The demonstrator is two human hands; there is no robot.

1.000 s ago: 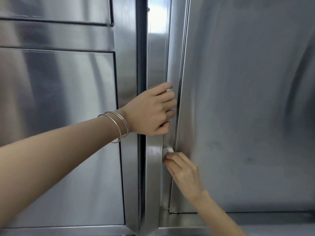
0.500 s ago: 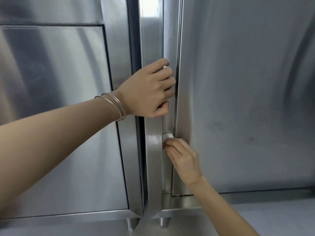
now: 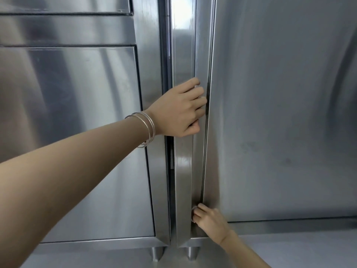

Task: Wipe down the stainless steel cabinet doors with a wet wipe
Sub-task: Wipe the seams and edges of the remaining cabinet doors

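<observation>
A stainless steel cabinet fills the view. Its right door [image 3: 280, 113] stands slightly ajar, with a long vertical edge strip [image 3: 183, 180] in the middle. My left hand [image 3: 179, 111], bangles on the wrist, grips that strip about halfway up, fingers curled round its edge. My right hand [image 3: 209, 218] is low down near the door's bottom corner, pressing a small white wet wipe [image 3: 193, 208] into the groove between the strip and the door panel. Only a sliver of the wipe shows past my fingers.
The left cabinet door [image 3: 77, 132] is closed, with a drawer front [image 3: 63, 4] above it. Two short metal legs [image 3: 157, 253] stand under the cabinet on a pale grey floor [image 3: 299, 248]. A dark gap runs between the two doors.
My right hand has slid the wipe down the groove from mid-height to near the bottom corner. My left hand keeps its hold on the strip.
</observation>
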